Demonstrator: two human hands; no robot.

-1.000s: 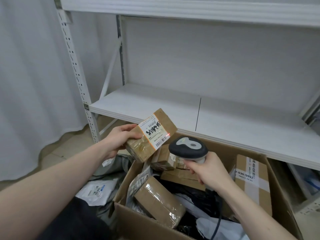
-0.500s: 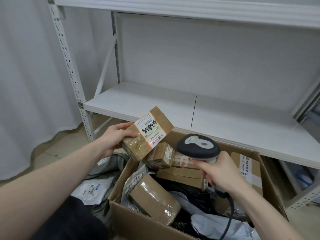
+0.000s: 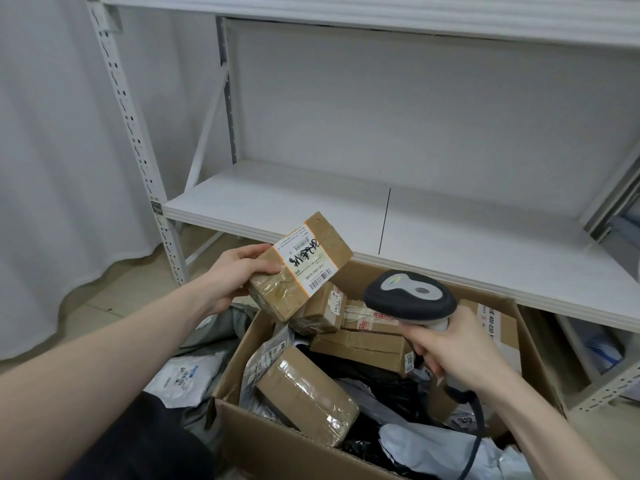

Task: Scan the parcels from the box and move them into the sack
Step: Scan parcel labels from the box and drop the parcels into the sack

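Observation:
My left hand [image 3: 232,275] grips a small brown taped parcel [image 3: 300,265] by its left end, tilted, with its white barcode label facing up, above the left rear corner of the open cardboard box [image 3: 287,452]. My right hand [image 3: 450,355] holds the grey and black barcode scanner [image 3: 410,299] by its handle, the head pointing left toward the parcel, a short gap apart. The box holds several brown parcels and black and white poly mailers. A grey sack [image 3: 225,323] lies on the floor left of the box, with white mailers [image 3: 185,377] on it.
A white metal shelving unit [image 3: 381,209] stands right behind the box, its low shelf bare. A white curtain [image 3: 52,150] hangs at the left. My dark trouser leg [image 3: 145,445] is at the bottom left. A black cable runs down from the scanner.
The red scan light seen on the parcel's label earlier is gone. My right hand has drawn the scanner a little to the right, away from the parcel. My left hand still holds the parcel.

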